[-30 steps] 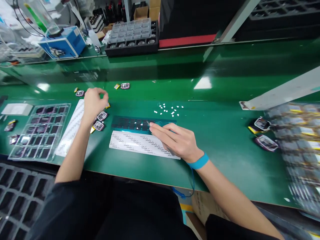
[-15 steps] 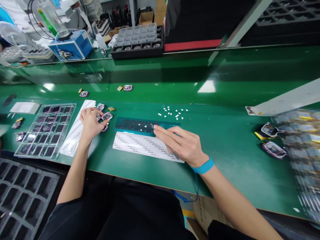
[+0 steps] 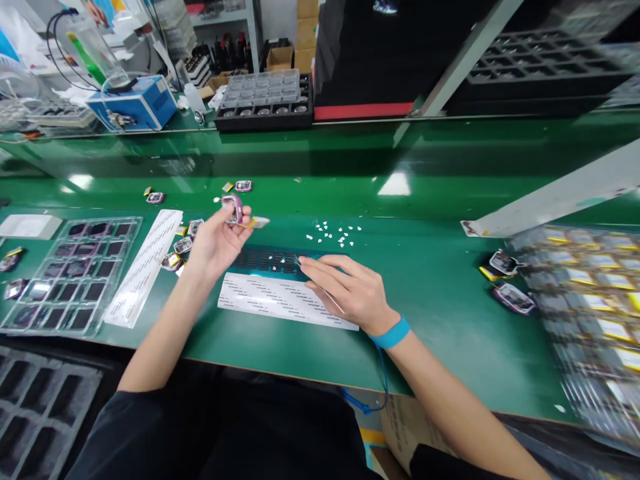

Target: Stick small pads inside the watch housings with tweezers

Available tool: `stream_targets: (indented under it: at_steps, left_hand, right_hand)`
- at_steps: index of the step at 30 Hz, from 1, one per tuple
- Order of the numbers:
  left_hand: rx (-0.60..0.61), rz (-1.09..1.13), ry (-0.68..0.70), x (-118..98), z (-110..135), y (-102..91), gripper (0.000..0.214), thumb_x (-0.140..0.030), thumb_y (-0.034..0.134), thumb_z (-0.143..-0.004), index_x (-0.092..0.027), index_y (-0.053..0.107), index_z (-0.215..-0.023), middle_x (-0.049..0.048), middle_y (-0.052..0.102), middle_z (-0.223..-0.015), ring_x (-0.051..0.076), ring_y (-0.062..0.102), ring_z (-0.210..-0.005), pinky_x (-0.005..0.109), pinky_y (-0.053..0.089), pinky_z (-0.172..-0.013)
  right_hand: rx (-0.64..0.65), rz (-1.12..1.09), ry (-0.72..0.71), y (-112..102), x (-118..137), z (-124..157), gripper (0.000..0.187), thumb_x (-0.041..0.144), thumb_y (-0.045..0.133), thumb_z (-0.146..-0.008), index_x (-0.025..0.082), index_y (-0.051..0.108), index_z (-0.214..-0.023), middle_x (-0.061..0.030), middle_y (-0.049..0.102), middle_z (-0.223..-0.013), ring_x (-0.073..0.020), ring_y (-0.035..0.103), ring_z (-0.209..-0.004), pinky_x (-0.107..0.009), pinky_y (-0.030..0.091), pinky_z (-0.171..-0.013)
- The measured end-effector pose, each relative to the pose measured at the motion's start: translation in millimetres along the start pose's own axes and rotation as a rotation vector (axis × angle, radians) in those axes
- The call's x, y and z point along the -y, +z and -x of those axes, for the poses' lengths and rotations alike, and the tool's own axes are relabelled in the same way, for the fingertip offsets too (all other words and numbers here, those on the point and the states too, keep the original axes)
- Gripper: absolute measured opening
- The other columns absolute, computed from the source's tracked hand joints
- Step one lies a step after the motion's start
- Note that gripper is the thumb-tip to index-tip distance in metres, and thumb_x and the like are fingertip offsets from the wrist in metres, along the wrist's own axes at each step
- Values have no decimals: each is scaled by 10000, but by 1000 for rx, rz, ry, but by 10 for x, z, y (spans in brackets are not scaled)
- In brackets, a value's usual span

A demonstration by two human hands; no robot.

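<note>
My left hand (image 3: pixel 216 241) is raised off the green bench, fingers closed on a small pink-framed square part (image 3: pixel 233 207) with a yellow tab (image 3: pixel 258 222) sticking out to its right. My right hand (image 3: pixel 345 288) rests on a white label strip (image 3: pixel 273 299), pinching thin tweezers (image 3: pixel 301 265) whose tip reaches a teal sheet of dark stickers (image 3: pixel 267 259). Several more pink-framed parts (image 3: pixel 182 245) lie just left of my left hand. Tiny white bits (image 3: pixel 336 233) are scattered beyond the teal sheet.
A clear tray of dark parts (image 3: pixel 70 273) and a second white strip (image 3: pixel 145 264) lie at left. Clear trays with yellow-tabbed parts (image 3: pixel 585 293) fill the right, two loose parts (image 3: pixel 505 280) beside them. A blue device (image 3: pixel 133 103) and black trays (image 3: pixel 265 100) stand behind.
My left hand picked one pink-framed part from the cluster on the bench and lifted it up and to the right. My right hand stayed put on the strip with the tweezers.
</note>
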State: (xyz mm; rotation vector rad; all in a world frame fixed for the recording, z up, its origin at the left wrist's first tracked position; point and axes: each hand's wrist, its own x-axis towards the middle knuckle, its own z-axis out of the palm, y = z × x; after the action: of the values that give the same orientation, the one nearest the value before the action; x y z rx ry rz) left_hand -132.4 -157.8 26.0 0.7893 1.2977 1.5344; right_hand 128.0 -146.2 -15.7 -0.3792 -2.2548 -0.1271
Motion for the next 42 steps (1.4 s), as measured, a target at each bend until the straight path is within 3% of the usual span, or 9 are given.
stream_targets:
  at_steps: [4,8,12,17,21,30,35,39,42]
  left_hand:
    - [261,-113,-70,234,215,236,336,-499,781,-797,-187,686,-877,-34,534,-589,80,423,-424,241,365,-427]
    - [439,-296,-38,433,513,326,336,-514,699,-885,-194,667,-979,-57,500,-603,76,348,-419,237,274,-410]
    - [534,-414,23,523,657,356,216,-388,594,-957,-201,670,-1032,-39,523,-647,102,386,-496,241,315,-467]
    - [476,-399,23,621,688,338,220,-371,555,-977,-207,654,-1086,-15,560,-711,125,436,-549,257,339,-499]
    - [436,-420,58,651,690,329,241,-391,550,-985,-207,643,-1110,-4,607,-757,126,466,-564,258,357,-515]
    - [393,-787,373,524,745,334,240,-216,510,-954,-186,677,-1124,81,768,-951,179,653,-694,299,482,-643]
    - [394,-744,294,534,741,322,248,-209,521,-938,-198,706,-1103,12,728,-759,136,545,-523,273,409,-515]
    - [399,-629,218,542,733,318,213,-260,531,-964,-234,717,-1065,-35,628,-644,122,442,-476,264,347,-472]
    - [398,-564,181,565,738,322,209,-270,519,-978,-238,715,-1046,-49,582,-599,116,400,-453,266,328,-468]
  right_hand:
    - [-56,-143,218,44,40,12,214,149,438,-1046,183,637,-975,-52,754,-834,-192,679,-807,-304,581,-681]
    - [-77,-129,374,57,87,35,146,233,507,-1054,192,643,-1088,0,716,-774,-119,613,-604,-241,500,-570]
    - [79,-174,372,54,92,52,247,331,573,-1037,180,663,-1210,-8,730,-845,-99,633,-614,-216,491,-552]
    - [46,-65,278,67,111,73,155,230,577,-1031,187,726,-1041,3,767,-853,-88,697,-681,-214,437,-482]
    - [21,-32,268,76,136,70,102,176,632,-998,168,717,-1055,-2,787,-883,-93,722,-722,-229,451,-494]
    - [186,19,155,13,131,103,264,49,490,-992,155,697,-1117,-17,780,-968,-98,704,-708,-245,474,-501]
    - [341,-76,159,-16,80,102,338,62,423,-1002,183,695,-1162,-33,759,-1024,-111,700,-775,-222,474,-490]
    - [250,-332,292,3,30,92,227,134,513,-1014,191,688,-1146,-43,747,-1031,-120,700,-831,-214,549,-603]
    - [275,-352,290,-6,27,79,227,140,489,-1019,180,684,-1129,-53,729,-1003,-123,684,-794,-221,537,-583]
